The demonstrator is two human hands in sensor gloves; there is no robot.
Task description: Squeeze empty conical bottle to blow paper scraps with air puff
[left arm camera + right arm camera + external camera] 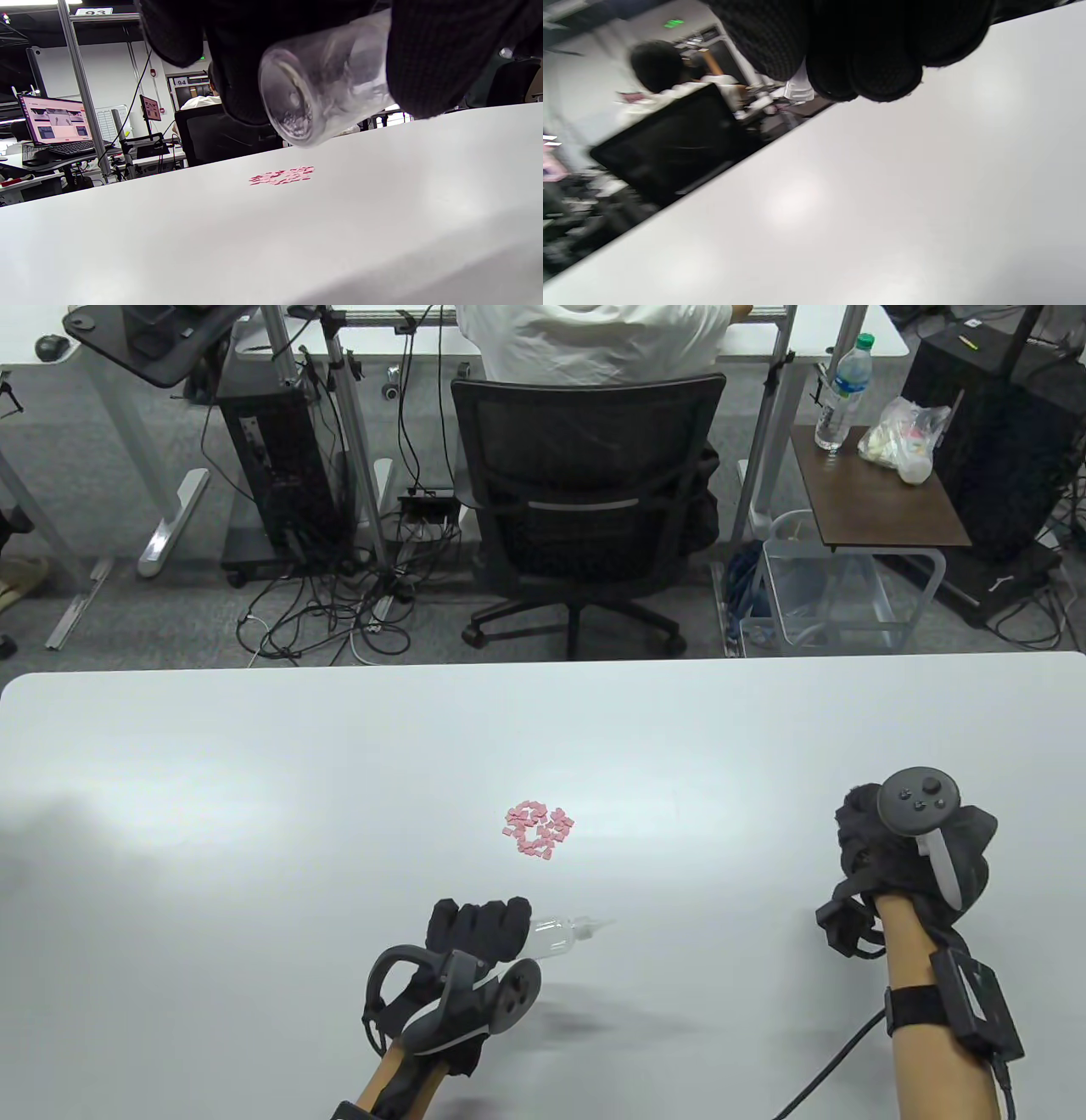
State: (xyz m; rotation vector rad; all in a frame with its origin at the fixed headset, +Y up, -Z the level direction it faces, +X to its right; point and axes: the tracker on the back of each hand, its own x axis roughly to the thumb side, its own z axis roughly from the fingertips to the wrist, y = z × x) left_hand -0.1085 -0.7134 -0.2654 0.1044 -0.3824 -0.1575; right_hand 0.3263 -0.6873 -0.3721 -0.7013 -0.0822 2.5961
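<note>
Clear plastic, thin-walled by the look of it: the conical bottle (556, 937) sits in the left hand (475, 929), fingers wrapped round its body, lifted off the table (212, 780) near the middle of the near edge. In the table view the nozzle tip points toward the right edge, not at the pink paper scraps (540, 831), which lie in a tight cluster near the table's centre, well apart from the tip and further from the near edge. Main risk as I see it: squeeze now and the puff goes past the pile, nothing moves. Needs re-aiming first and probably closing the gap, since a small bottle likely gives a weak jet. Second risk: fingers cover most of the body, so a grip too near the base may give little volume change. Third: tip dragged into the pile would push scraps by contact rather than air. The left wrist view only shows the bottle's base end, so I can't confirm the nozzle is uncapped. Right hand (912, 848) is near the right end of the near edge, fingers curled under, holding nothing, not in a position to help.
</note>
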